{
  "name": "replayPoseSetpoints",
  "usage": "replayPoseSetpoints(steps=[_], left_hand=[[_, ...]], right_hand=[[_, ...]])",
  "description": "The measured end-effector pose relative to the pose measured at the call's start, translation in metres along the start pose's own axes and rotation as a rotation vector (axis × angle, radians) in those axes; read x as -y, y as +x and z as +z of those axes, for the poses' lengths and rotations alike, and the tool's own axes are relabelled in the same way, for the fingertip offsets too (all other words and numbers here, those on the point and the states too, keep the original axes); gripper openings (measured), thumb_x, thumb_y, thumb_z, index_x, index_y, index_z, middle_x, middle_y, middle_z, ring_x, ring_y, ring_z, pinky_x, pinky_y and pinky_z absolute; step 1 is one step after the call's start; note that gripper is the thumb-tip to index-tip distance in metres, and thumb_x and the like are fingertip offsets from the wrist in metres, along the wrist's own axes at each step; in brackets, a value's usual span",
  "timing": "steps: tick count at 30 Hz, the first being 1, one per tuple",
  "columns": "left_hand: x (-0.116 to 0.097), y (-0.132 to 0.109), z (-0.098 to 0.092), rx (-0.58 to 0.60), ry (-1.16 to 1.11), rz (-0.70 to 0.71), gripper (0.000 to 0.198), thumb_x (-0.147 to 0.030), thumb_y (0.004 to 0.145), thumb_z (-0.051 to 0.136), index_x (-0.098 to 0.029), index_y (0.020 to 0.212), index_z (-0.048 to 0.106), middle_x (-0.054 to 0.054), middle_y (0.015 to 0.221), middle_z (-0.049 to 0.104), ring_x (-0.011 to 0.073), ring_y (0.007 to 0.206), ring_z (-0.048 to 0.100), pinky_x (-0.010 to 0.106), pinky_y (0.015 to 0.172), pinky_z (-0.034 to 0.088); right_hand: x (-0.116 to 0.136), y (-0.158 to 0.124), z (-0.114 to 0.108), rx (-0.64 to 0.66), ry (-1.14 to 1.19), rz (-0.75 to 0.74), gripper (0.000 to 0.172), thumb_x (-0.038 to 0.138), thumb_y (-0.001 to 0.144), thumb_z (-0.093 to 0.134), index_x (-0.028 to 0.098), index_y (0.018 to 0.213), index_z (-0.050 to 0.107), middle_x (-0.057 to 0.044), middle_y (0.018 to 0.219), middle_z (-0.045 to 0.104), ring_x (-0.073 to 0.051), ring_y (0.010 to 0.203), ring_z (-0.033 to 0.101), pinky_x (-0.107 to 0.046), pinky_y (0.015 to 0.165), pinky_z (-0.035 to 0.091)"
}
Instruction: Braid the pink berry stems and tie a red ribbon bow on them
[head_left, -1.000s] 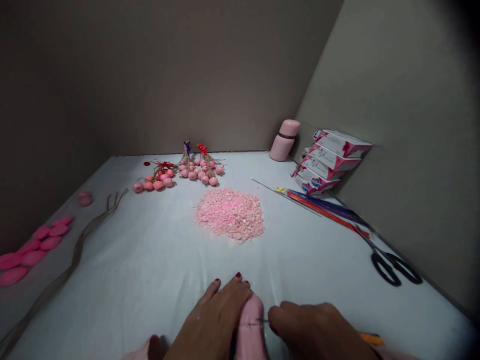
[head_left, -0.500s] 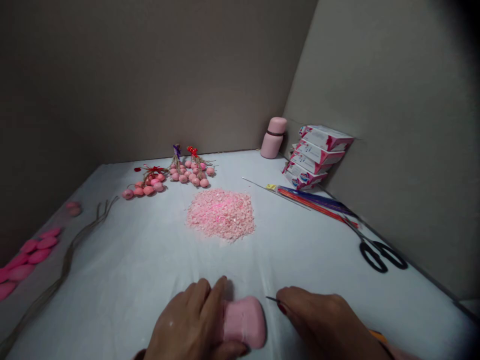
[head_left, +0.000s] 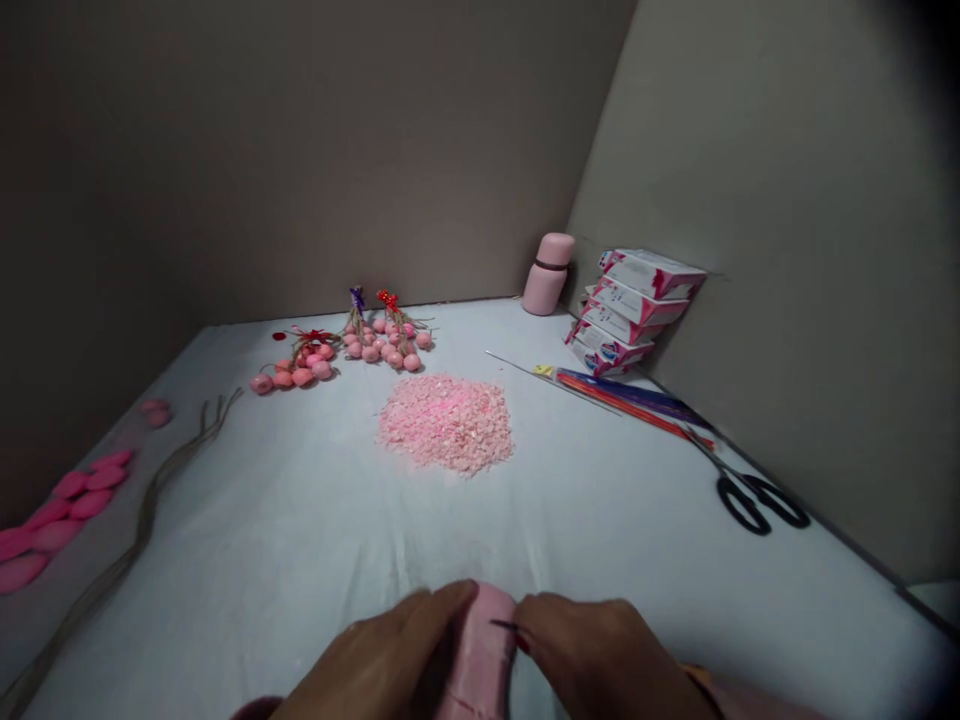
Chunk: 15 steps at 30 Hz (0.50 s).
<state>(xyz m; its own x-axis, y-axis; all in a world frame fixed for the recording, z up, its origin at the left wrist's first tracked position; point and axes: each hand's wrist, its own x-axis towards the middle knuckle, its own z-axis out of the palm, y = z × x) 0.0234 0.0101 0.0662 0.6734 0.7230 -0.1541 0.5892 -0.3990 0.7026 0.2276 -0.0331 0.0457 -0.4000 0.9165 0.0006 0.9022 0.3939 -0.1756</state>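
A pink bar of soap stands tilted at the bottom centre, its long side running toward me, with faint lines on its face. My left hand is closed round its left side, the index fingertip at the top edge. My right hand is pinched round a thin dark pointed blade, whose tip lies over the upper part of the soap. Most of that tool is hidden inside the hand. A bit of orange shows behind my right wrist.
A heap of pink shavings lies ahead. Black-handled scissors and coloured strips lie right, near stacked boxes and a pink flask. At left are twine, pink ovals and bundled pink balls.
The soap has been turned from lying crosswise to pointing away from me and tipped up. My right hand has moved left, bringing the blade's tip over the soap.
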Motion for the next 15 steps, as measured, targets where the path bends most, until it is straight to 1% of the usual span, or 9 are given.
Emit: replayPoseSetpoints(steps=[1, 3, 4, 5, 7, 9, 10, 13, 15], left_hand=[[0.005, 0.001, 0.003, -0.032, 0.022, 0.039, 0.059, -0.025, 0.075, 0.057, -0.037, 0.129, 0.035, 0.002, 0.121, 0.057, 0.0213, 0.102, 0.058, 0.031, 0.083, 0.049], [0.018, 0.003, 0.012, -0.096, 0.093, 0.142, 0.062, -0.021, 0.08, 0.053, -0.034, 0.134, 0.024, 0.007, 0.137, 0.039, 0.0237, 0.12, 0.043, 0.037, 0.093, 0.042], [0.024, 0.005, 0.017, -0.094, 0.128, 0.211, 0.062, -0.022, 0.082, 0.05, -0.034, 0.135, 0.019, 0.007, 0.141, 0.033, 0.024, 0.125, 0.035, 0.04, 0.097, 0.037], [0.03, 0.007, 0.021, -0.066, 0.157, 0.271, 0.062, -0.023, 0.084, 0.047, -0.034, 0.136, 0.015, 0.007, 0.143, 0.029, 0.0237, 0.128, 0.03, 0.044, 0.099, 0.033], [0.037, 0.01, 0.029, -0.022, 0.2, 0.344, 0.062, -0.028, 0.085, 0.046, -0.033, 0.136, 0.011, 0.007, 0.142, 0.031, 0.024, 0.128, 0.029, 0.05, 0.099, 0.03], [0.039, 0.012, 0.033, -0.033, 0.228, 0.351, 0.063, -0.031, 0.083, 0.047, -0.03, 0.136, 0.013, 0.008, 0.14, 0.036, 0.0246, 0.126, 0.033, 0.052, 0.098, 0.031], [0.038, 0.012, 0.033, -0.05, 0.237, 0.35, 0.064, -0.032, 0.082, 0.049, -0.028, 0.136, 0.014, 0.009, 0.139, 0.037, 0.025, 0.125, 0.034, 0.052, 0.097, 0.031], [0.034, 0.012, 0.033, -0.069, 0.239, 0.346, 0.067, -0.034, 0.078, 0.054, -0.025, 0.134, 0.02, 0.01, 0.136, 0.042, 0.0255, 0.123, 0.038, 0.051, 0.097, 0.033], [0.031, 0.012, 0.033, -0.085, 0.237, 0.347, 0.068, -0.031, 0.075, 0.057, -0.025, 0.134, 0.023, 0.01, 0.134, 0.044, 0.026, 0.121, 0.041, 0.051, 0.097, 0.034]], right_hand=[[0.001, 0.003, -0.002, -0.001, -0.01, -0.019, 0.009, 0.019, 0.074, 0.053, 0.023, 0.081, 0.051, 0.004, 0.065, 0.063, -0.014, 0.051, 0.06, -0.023, 0.042, 0.033], [0.003, 0.007, -0.006, -0.004, -0.054, -0.043, 0.009, 0.014, 0.075, 0.05, 0.023, 0.078, 0.049, 0.004, 0.065, 0.062, -0.014, 0.051, 0.059, -0.024, 0.042, 0.032], [0.003, 0.007, -0.007, -0.011, -0.082, -0.054, 0.01, 0.013, 0.074, 0.049, 0.023, 0.075, 0.047, 0.005, 0.063, 0.061, -0.013, 0.048, 0.058, -0.024, 0.04, 0.029], [0.003, 0.006, -0.008, -0.014, -0.106, -0.079, 0.011, 0.013, 0.073, 0.05, 0.023, 0.071, 0.045, 0.006, 0.06, 0.06, -0.013, 0.044, 0.056, -0.025, 0.037, 0.024], [0.0, 0.001, -0.009, -0.007, -0.139, -0.166, 0.016, 0.017, 0.074, 0.052, 0.023, 0.065, 0.04, 0.008, 0.052, 0.056, -0.012, 0.035, 0.051, -0.028, 0.034, 0.014], [-0.003, -0.004, -0.008, 0.022, -0.154, -0.256, 0.023, 0.025, 0.075, 0.054, 0.023, 0.062, 0.035, 0.01, 0.048, 0.054, -0.011, 0.031, 0.047, -0.029, 0.034, 0.006], [-0.004, -0.006, -0.007, 0.039, -0.164, -0.274, 0.025, 0.028, 0.076, 0.055, 0.023, 0.063, 0.034, 0.01, 0.049, 0.054, -0.012, 0.031, 0.047, -0.03, 0.034, 0.004], [-0.004, -0.008, -0.004, 0.049, -0.192, -0.248, 0.024, 0.027, 0.076, 0.056, 0.024, 0.066, 0.034, 0.01, 0.052, 0.056, -0.013, 0.033, 0.048, -0.031, 0.037, 0.003], [-0.001, -0.007, -0.003, 0.031, -0.182, -0.234, 0.022, 0.025, 0.077, 0.055, 0.024, 0.067, 0.035, 0.01, 0.053, 0.056, -0.013, 0.034, 0.049, -0.031, 0.038, 0.003]])
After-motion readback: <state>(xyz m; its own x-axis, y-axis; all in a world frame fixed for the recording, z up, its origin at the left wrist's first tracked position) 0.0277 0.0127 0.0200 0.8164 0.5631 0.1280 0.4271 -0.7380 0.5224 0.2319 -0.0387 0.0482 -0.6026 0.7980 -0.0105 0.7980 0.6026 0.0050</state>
